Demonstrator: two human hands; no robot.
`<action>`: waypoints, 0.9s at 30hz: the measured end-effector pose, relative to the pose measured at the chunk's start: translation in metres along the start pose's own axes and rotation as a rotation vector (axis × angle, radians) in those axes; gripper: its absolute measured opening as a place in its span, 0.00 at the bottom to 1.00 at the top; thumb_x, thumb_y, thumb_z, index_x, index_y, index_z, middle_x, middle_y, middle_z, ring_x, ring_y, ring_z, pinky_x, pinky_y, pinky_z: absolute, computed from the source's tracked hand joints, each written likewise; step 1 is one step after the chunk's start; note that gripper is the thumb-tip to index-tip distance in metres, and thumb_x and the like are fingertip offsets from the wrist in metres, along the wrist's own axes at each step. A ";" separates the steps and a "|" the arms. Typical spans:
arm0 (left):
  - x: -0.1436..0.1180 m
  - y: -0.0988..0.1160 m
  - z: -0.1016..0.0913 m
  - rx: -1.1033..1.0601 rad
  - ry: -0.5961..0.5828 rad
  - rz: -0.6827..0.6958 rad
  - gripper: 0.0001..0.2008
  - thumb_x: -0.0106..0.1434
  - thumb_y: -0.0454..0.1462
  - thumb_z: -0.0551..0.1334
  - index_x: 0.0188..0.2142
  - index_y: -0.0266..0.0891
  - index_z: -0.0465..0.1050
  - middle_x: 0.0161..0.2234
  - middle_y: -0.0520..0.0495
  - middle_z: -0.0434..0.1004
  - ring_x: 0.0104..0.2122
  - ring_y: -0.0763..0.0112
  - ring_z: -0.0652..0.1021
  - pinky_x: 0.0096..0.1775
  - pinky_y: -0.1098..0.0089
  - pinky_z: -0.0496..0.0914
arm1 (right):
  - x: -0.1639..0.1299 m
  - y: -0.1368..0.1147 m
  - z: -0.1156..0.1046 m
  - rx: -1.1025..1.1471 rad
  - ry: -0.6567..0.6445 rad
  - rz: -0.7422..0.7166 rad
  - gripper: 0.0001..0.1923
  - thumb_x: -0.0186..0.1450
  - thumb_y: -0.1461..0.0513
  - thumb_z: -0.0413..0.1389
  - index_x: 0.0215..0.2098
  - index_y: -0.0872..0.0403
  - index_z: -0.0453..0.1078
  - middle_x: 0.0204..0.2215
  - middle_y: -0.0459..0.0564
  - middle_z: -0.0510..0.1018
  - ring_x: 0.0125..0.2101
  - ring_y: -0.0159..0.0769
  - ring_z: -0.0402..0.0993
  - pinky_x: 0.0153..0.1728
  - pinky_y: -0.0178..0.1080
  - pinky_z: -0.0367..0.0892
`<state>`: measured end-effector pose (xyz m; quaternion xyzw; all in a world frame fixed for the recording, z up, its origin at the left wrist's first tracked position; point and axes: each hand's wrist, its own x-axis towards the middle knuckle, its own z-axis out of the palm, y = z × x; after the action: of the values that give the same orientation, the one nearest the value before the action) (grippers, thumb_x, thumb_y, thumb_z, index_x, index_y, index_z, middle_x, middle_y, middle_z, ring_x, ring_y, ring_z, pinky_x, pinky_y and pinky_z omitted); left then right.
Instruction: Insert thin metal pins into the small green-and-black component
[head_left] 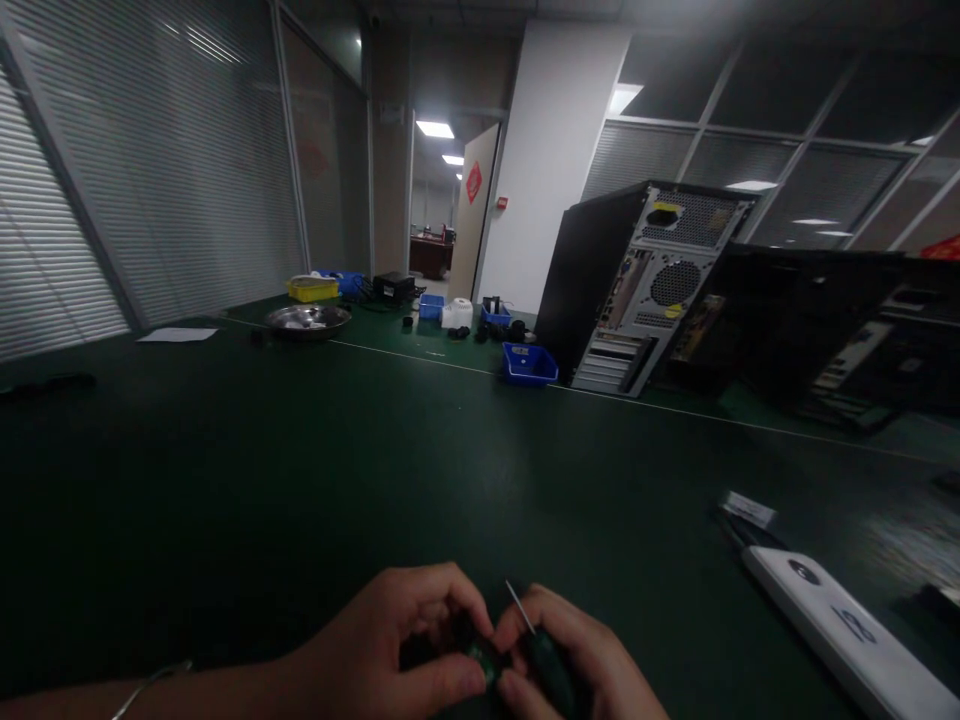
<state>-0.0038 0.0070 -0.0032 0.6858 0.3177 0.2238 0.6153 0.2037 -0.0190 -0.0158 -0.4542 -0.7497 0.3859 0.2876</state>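
Two hands together, left hand (405, 640) pinching small green part (484, 660), right hand (577, 660) gripping screwdriver (525, 620)

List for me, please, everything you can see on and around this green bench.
Bench: one, dark green, fills the foreground.
Computer tower: one, black with grey rear panel, upright at far right; darker cases lie beside it.
Blue bin: one, before the tower.
Metal bowl: one, silver, far left.
Yellow tray: one, behind the bowl.
Paper sheet: one, white, left edge.
White device: one, flat, near right.
Screwdriver: one, dark green handle, in the right hand.
Small part: one, greenish, pinched between both hands.
Left hand: curled on the part.
Right hand: closed on the screwdriver.
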 end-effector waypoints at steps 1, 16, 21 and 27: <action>0.000 0.001 0.000 0.010 0.006 -0.005 0.08 0.59 0.34 0.61 0.40 0.37 0.70 0.40 0.45 0.78 0.38 0.66 0.76 0.39 0.68 0.67 | 0.000 -0.002 0.000 0.002 -0.001 -0.002 0.05 0.60 0.60 0.55 0.33 0.54 0.69 0.28 0.48 0.74 0.30 0.35 0.71 0.31 0.31 0.66; 0.005 -0.009 0.001 -0.295 0.099 0.045 0.12 0.58 0.35 0.63 0.42 0.37 0.66 0.36 0.46 0.76 0.35 0.68 0.76 0.38 0.67 0.67 | -0.005 -0.011 0.000 0.118 0.021 0.009 0.10 0.62 0.60 0.54 0.42 0.54 0.66 0.31 0.49 0.73 0.33 0.36 0.71 0.35 0.34 0.66; 0.010 -0.015 -0.005 -0.425 0.149 0.074 0.12 0.58 0.36 0.64 0.40 0.34 0.67 0.34 0.46 0.76 0.33 0.69 0.77 0.37 0.68 0.68 | -0.006 -0.009 0.003 0.272 0.059 -0.089 0.10 0.67 0.56 0.49 0.43 0.53 0.62 0.35 0.52 0.73 0.37 0.37 0.72 0.39 0.38 0.68; 0.012 -0.015 -0.009 -0.461 0.190 0.078 0.10 0.55 0.35 0.67 0.35 0.35 0.70 0.29 0.49 0.77 0.30 0.73 0.77 0.36 0.70 0.68 | -0.008 -0.012 -0.004 0.034 0.114 -0.209 0.15 0.63 0.68 0.52 0.47 0.48 0.66 0.36 0.49 0.76 0.36 0.36 0.74 0.38 0.35 0.70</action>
<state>-0.0045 0.0228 -0.0178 0.5152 0.2880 0.3774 0.7136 0.2043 -0.0281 -0.0045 -0.3897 -0.7689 0.3400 0.3759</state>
